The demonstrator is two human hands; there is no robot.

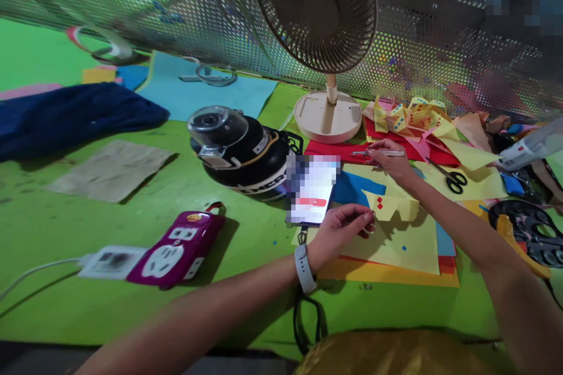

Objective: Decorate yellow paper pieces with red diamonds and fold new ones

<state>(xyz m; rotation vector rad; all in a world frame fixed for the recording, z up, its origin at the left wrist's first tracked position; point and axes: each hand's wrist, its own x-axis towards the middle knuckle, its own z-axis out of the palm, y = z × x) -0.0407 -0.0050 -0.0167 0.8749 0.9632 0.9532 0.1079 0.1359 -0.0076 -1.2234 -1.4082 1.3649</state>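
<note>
My left hand [338, 229] rests on a stack of coloured paper sheets [409, 246], its fingers pinched on the edge of a folded yellow paper piece [391, 206] with small red diamond marks. A white band is on that wrist. My right hand [391, 161] is further back, fingers closed round metal tweezers [382, 153] that point left over a red sheet [334, 149]. A phone [312, 190] stands propped just left of my left hand, leaning on a black helmet [246, 155].
A desk fan [323, 41] stands at the back before a perforated metal screen. Scissors [451, 179], folded yellow paper dice [409, 116], a glue gun [530, 146] and a palette [532, 228] lie right. A purple power strip [176, 251], brown paper [109, 170] and dark blue cloth [74, 114] lie left.
</note>
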